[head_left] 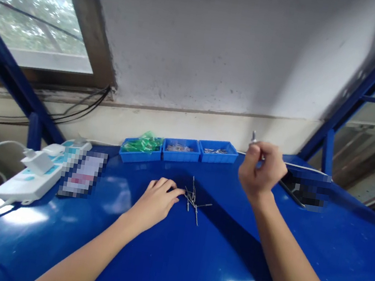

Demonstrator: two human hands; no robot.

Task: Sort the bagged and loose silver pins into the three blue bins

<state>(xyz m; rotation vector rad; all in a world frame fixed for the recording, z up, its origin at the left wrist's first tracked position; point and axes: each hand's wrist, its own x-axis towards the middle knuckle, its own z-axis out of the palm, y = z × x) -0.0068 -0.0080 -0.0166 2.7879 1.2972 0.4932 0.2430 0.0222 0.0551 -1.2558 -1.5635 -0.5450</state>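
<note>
Several thin metal rivets (194,200) lie in a loose, crossing pile on the blue table. Just left of the pile, my left hand (160,199) rests low over the tabletop with its fingers apart, the fingertips touching or very near the nearest rivets. My right hand (262,167) is raised above the table on the right, its fingers curled round a small metal rivet (254,137) whose end sticks up past the thumb. The rest of that rivet is hidden in the fist.
Three blue bins stand along the wall: one with green plastic (140,156), one with small clear bags (180,157), one with metal pieces (217,156). A white power strip (36,183) and a phone (84,174) lie left. A dark object (302,192) lies right.
</note>
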